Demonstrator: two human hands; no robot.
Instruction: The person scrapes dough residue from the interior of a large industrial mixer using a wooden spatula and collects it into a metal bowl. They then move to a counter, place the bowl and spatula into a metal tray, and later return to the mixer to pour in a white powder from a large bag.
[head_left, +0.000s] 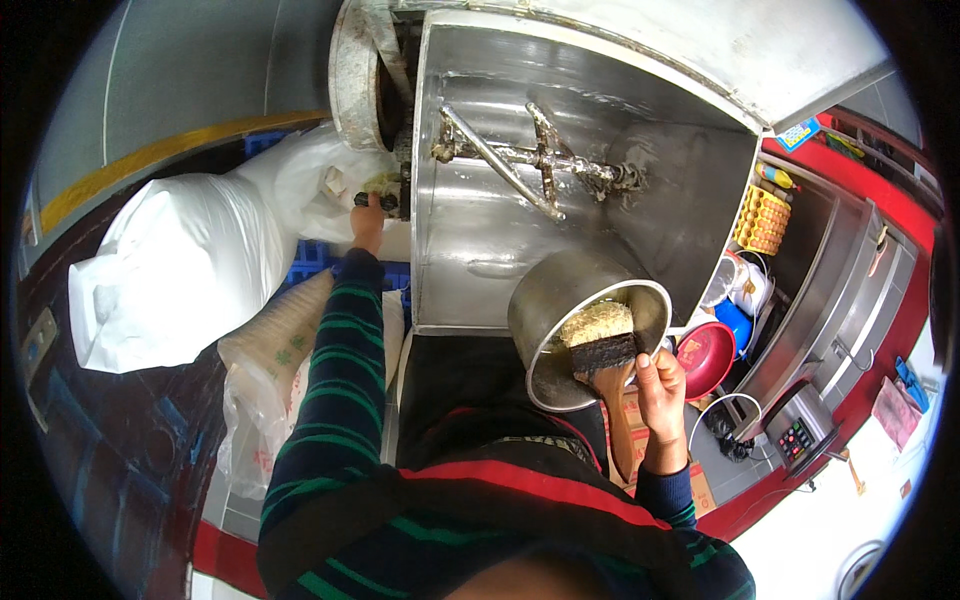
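My right hand (661, 390) grips the rim of a metal pot (551, 289), thumb on the rim near a brush handle. The pot is tilted over the front edge of a stainless-steel mixer trough (480, 289), its mouth turned towards me. Inside lies a wide flat brush (619, 420), pale bristles in the pot and wooden handle sticking out over the rim. On the trough's left, my left hand (367, 227) is closed around a black handle (366, 199). A mixing shaft with metal arms (544, 159), smeared with whitish residue, spans the trough.
White plastic sacks (187, 270) and a woven sack (281, 330) stand at left. A raised lid (675, 37) is behind the trough. To the right are a yellow tray of eggs (763, 221), a red basin (705, 360) and a digital scale (799, 431).
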